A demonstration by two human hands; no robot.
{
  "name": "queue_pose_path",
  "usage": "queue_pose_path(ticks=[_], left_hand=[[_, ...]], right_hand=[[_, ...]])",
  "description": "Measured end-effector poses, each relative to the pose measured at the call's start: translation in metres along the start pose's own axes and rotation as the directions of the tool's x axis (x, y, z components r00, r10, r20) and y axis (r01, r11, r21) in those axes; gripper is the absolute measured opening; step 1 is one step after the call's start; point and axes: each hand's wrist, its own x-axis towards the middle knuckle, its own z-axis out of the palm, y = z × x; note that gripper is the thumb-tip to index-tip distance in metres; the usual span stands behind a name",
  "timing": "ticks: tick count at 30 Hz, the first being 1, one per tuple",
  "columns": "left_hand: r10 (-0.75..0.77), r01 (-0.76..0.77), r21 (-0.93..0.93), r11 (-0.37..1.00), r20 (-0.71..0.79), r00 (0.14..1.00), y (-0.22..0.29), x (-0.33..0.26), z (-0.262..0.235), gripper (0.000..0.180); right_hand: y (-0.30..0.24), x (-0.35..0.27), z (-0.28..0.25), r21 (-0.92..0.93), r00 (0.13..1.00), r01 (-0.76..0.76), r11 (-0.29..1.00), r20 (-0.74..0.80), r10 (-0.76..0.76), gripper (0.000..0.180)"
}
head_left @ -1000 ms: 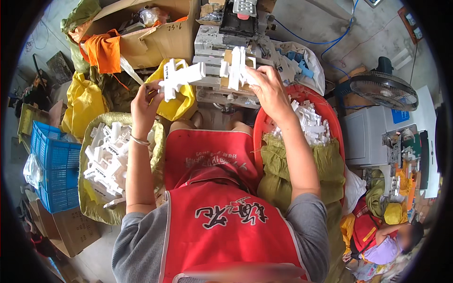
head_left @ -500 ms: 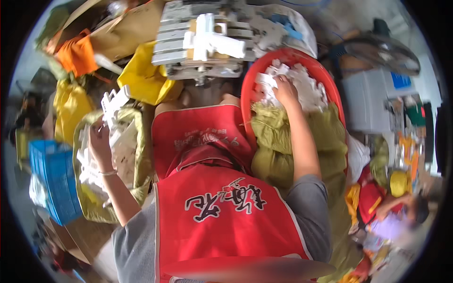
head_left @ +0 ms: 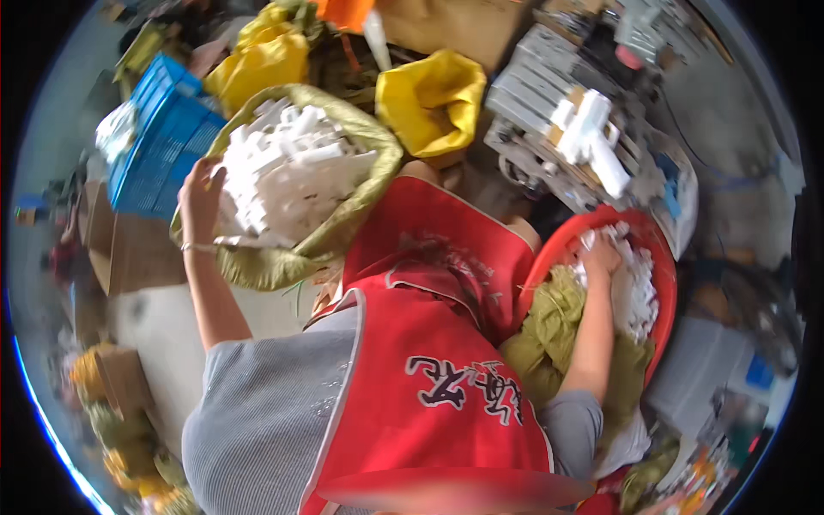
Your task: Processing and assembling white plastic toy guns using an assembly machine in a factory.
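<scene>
Reaching from the head view, the left hand [head_left: 202, 190] rests on white plastic parts [head_left: 287, 176] heaped in an olive sack [head_left: 283, 262], grip unclear; the right hand [head_left: 598, 257] digs into parts in a red basin [head_left: 661, 257], fingers hidden; overfull heaps could spill.

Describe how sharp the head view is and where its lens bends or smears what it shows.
Head view: motion-blurred throughout, worst at the rim; fisheye curvature bends the blue crate; even daylight, no hard glare; the left hand on the sack of white parts and the right hand in the red basin are soft-edged.
</scene>
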Motion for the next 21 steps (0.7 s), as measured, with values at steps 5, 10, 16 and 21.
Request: queue_pose_path(ticks=[5, 10, 16, 21], left_hand=[[0.059, -0.066, 0.065, 0.996, 0.099, 0.993, 0.061, 0.02, 0.025, 0.018], [0.251, -0.226, -0.126, 0.966, 0.246, 0.936, 0.123, 0.041, 0.09, 0.013], [0.406, -0.314, -0.295, 0.902, 0.335, 0.851, 0.168, 0.031, 0.13, 0.014], [0.454, -0.297, -0.475, 0.828, 0.258, 0.853, 0.213, 0.026, 0.143, 0.012]], right_hand=[[-0.007, -0.048, -0.088, 0.396, 0.95, -0.106, 0.912, -0.231, 0.211, 0.056], [0.073, -0.063, -0.02, 0.942, 0.827, 0.033, 0.335, -0.214, 0.521, 0.05], [0.081, -0.116, 0.008, 0.797, 0.862, 0.079, 0.599, -0.356, 0.36, 0.045], [0.065, -0.128, -0.004, 0.981, 0.862, -0.044, 0.191, -0.059, 0.503, 0.037]])
